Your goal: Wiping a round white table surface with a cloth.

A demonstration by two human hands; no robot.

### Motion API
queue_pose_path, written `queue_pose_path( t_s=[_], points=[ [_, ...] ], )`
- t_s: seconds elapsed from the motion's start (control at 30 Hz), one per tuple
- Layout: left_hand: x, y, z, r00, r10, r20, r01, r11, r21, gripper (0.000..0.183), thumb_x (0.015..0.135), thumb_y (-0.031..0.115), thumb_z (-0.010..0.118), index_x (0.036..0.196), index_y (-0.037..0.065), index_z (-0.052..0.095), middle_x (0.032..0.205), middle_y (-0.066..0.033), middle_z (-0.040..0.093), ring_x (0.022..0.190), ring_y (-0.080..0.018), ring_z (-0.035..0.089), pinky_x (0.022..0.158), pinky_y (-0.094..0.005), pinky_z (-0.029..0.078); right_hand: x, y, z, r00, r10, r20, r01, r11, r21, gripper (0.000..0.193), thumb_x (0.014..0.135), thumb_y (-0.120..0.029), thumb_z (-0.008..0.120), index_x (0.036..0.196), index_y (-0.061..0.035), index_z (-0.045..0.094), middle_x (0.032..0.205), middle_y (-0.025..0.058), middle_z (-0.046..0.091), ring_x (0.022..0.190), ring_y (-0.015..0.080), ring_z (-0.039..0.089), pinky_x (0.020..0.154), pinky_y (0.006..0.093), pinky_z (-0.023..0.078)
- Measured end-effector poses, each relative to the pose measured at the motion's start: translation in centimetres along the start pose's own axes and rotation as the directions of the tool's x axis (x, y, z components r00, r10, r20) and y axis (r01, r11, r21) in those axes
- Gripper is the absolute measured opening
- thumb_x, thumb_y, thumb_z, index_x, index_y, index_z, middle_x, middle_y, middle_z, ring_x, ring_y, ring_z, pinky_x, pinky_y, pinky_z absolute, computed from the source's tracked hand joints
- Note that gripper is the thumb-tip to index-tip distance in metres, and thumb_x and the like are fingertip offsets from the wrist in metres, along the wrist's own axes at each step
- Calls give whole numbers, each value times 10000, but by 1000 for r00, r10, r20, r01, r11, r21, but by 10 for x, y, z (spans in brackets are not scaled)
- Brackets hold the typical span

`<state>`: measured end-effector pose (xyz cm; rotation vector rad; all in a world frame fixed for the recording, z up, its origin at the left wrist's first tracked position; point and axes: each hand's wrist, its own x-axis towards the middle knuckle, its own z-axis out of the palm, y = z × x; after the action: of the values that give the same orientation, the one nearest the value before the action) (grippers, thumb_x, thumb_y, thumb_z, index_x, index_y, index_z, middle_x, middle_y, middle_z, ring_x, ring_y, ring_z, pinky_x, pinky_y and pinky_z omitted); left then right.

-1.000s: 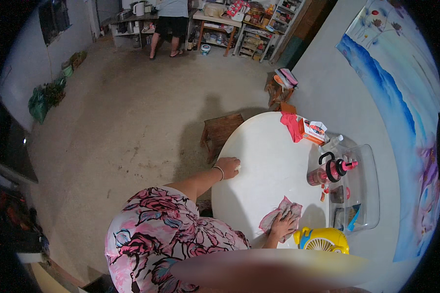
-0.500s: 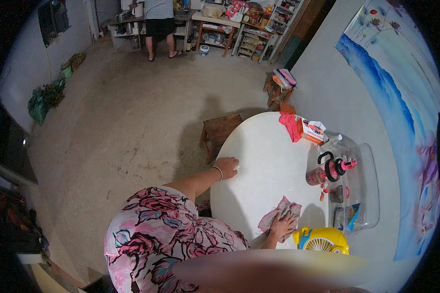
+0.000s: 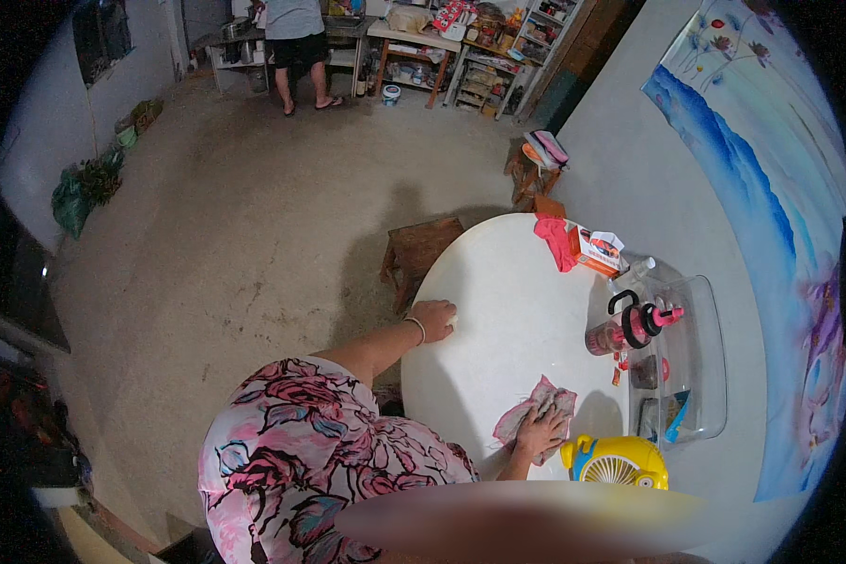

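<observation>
On the left rim of the round white table (image 3: 508, 282), my left hand (image 3: 432, 321) has its fingers curled in, with a small pale bit showing at the fingertips that I cannot make out. A bracelet circles that wrist. My right hand (image 3: 540, 431) lies flat, fingers spread, on a crumpled pinkish-grey cloth (image 3: 510, 425) near the table's front right. Just right of it is a yellow and blue toy-shaped fan (image 3: 620, 462). Farther right stands a clear pink tumbler (image 3: 606, 338) with a black handle.
A clear plastic bin (image 3: 710, 376) stands along the wall side. Toward the far rim lie a red cloth (image 3: 556, 242) and an orange-white box (image 3: 596, 248). A wooden stool (image 3: 421, 246) is beside the table's left edge. Another person (image 3: 297, 47) stands at the far counter.
Both hands keep nearly the same places, the right one still flat on the cloth. The whole view has shifted very slightly.
</observation>
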<state>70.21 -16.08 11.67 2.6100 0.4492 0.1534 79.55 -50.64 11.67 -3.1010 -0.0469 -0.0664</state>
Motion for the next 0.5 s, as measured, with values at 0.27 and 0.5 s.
queue_pose_path(
  t_s=[0.27, 0.5],
  points=[
    [1, -3, 4, 1000, -10, 23, 9, 1000, 22, 308, 791, 267, 589, 1025, 70, 550, 1049, -104, 589, 1024, -266, 580, 845, -407, 485, -8, -2, 4, 998, -51, -41, 51, 999, 1, 615, 895, -534, 394, 1386, -163, 412, 1505, 126, 250, 1378, 352, 225, 1082, 610, 127],
    [5, -9, 9, 1000, 12, -28, -12, 1000, -13, 324, 764, 266, 583, 1024, 75, 550, 1030, -123, 595, 986, -302, 588, 817, -464, 479, -21, -12, 4, 994, -78, -82, 79, 997, 8, 601, 895, -515, 401, 1371, -149, 429, 1495, 144, 264, 1365, 356, 253, 1077, 609, 143]
  ],
)
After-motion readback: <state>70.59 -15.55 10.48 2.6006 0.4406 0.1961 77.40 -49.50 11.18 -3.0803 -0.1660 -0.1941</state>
